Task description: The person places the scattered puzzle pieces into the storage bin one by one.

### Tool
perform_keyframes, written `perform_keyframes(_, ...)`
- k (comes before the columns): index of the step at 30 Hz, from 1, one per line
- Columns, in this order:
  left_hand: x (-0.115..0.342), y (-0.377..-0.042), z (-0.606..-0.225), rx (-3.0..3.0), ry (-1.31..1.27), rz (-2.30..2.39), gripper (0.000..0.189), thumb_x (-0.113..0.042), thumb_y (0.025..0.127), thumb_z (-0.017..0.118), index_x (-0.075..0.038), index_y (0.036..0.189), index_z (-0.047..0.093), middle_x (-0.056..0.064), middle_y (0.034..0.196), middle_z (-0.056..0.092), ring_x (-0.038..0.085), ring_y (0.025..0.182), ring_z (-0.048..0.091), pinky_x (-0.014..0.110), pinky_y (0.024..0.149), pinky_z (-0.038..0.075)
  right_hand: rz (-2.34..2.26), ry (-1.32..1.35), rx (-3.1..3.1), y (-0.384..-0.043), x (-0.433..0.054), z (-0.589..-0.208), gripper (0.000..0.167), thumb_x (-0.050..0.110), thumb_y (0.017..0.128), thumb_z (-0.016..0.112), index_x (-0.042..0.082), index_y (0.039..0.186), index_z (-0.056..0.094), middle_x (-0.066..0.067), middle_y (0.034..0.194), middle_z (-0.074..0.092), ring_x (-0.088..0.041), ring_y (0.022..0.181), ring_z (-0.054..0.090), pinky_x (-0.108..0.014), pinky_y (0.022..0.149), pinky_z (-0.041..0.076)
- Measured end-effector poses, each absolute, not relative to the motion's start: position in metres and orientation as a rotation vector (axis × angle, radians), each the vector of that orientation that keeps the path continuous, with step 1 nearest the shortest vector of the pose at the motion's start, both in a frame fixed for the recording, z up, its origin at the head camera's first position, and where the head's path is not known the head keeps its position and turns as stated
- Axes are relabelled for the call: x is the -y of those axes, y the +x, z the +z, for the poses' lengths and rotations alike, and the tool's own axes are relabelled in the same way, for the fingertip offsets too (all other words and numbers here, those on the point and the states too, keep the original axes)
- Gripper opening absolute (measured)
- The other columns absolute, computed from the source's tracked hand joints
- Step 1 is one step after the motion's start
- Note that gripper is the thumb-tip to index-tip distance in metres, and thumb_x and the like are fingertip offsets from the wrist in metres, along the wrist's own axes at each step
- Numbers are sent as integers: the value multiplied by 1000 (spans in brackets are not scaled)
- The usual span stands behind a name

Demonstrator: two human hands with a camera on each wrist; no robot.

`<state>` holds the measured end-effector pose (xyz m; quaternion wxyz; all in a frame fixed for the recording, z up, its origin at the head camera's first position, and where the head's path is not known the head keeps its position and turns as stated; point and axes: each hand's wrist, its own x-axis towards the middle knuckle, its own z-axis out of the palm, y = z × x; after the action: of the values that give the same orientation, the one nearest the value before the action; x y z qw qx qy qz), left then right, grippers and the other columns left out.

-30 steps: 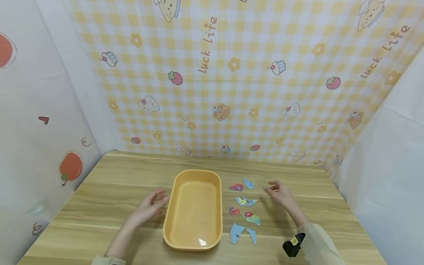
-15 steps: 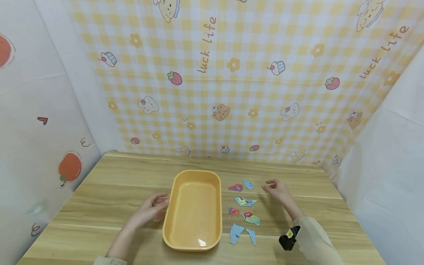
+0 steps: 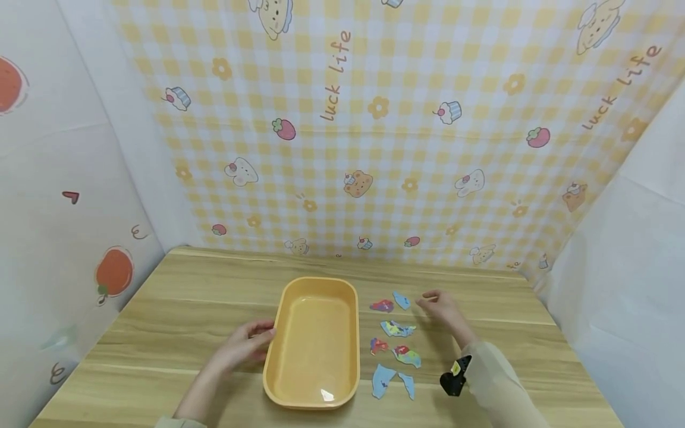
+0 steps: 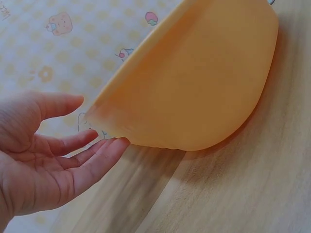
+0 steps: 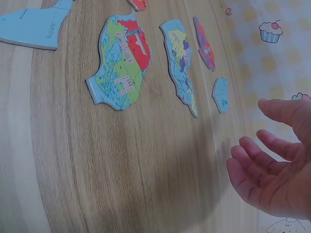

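Note:
A deep yellow-orange plastic tray (image 3: 316,345) stands near the front middle of the wooden table. My left hand (image 3: 243,346) is at its left side, fingers relaxed, fingertips right by the wall; the left wrist view shows the hand (image 4: 58,155) with thumb and fingers apart beside the tray (image 4: 194,82). To the tray's right lie several flat map puzzle pieces, among them a small blue piece (image 3: 402,300), a yellow-and-blue piece (image 3: 398,329) and a green-and-red piece (image 5: 124,63). My right hand (image 3: 441,308) hovers just right of the small blue piece, fingers loosely bent, holding nothing.
More pieces lie in the group: a purple-red one (image 3: 382,306), a red one (image 3: 379,345) and two light-blue ones nearer the front, one large (image 3: 382,381) and one narrow (image 3: 407,384). A checked cloth (image 3: 374,148) hangs behind the table (image 3: 214,279).
My right hand has moved left, closer to the small blue piece. My left hand has come in slightly toward the tray's wall. Tray and pieces stay in place.

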<state>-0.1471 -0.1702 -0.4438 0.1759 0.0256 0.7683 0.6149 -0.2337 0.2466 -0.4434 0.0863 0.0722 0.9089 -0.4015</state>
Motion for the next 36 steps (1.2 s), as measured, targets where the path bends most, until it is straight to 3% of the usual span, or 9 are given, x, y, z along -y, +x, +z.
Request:
perform_keyframes(17,172,-148,-446,-2110,105,1771,53,-21,93,51,16,128,35,29,119,48,18,97,58,34,81,57,-1196,193,-2712,-247,-224,-443,41,17,86,61,-10,114,51,-30,111,55,-31,91,59,-37,76,54)
perform_keyframes(28,173,-150,-450,-2097,109,1780,54,-21,92,53,16,128,36,30,122,47,19,101,56,37,82,57,-1212,163,-2718,-253,-219,-448,35,9,83,63,-14,108,54,-27,103,57,-19,76,52,-24,60,49)
perform_keyframes(36,174,-150,-449,-2092,116,1783,56,-22,92,53,17,128,35,30,122,47,17,99,56,36,82,57,-1213,140,-2736,-257,-217,-454,33,8,81,65,-14,104,55,-25,97,58,-18,71,51,-25,58,49)
